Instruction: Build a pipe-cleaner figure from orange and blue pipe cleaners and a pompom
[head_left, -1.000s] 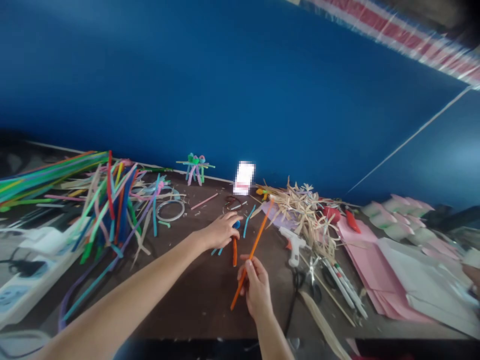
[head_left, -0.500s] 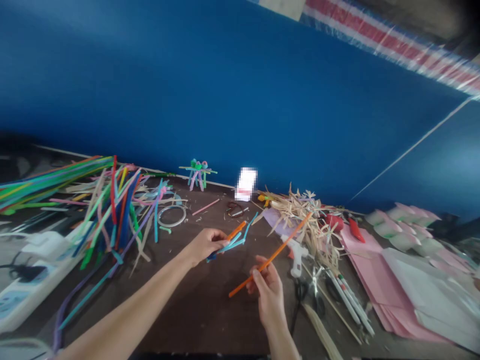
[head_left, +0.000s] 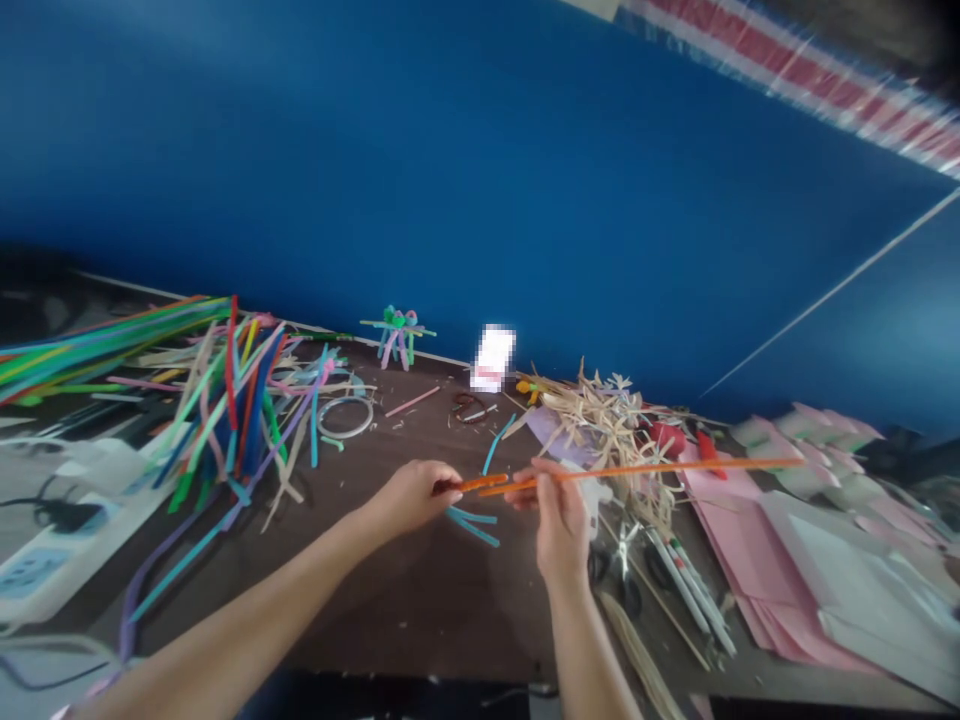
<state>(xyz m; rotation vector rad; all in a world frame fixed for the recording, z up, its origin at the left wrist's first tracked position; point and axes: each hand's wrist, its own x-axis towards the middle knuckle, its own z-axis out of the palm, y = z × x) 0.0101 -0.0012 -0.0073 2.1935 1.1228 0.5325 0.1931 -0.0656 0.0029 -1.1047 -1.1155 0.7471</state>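
Observation:
My left hand point(head_left: 415, 497) pinches a short orange pipe cleaner point(head_left: 484, 482), which points to the right. In my right hand point(head_left: 561, 515) is a long orange pipe cleaner point(head_left: 660, 468), held near its left end and stretching far to the right. Its left tip lies close beside the short piece; whether they touch I cannot tell. Light blue pipe cleaner pieces point(head_left: 474, 522) show just below my left fingers; whether they lie on the table or hang from the hand is unclear. Another blue piece point(head_left: 499, 445) lies beyond my hands.
Many coloured pipe cleaners point(head_left: 247, 400) and a white power strip point(head_left: 45, 580) are at left. A pipe-cleaner figure point(head_left: 397, 335) stands at the back near a bright blurred screen point(head_left: 493, 358). At right are dried strips point(head_left: 600, 425), scissors point(head_left: 624, 555), markers point(head_left: 690, 585) and pink sheets point(head_left: 731, 540).
The long orange pipe cleaner has swung from a steep slant to nearly level, its lower end now beside the short piece. My hands have come closer together, the right one moving slightly up.

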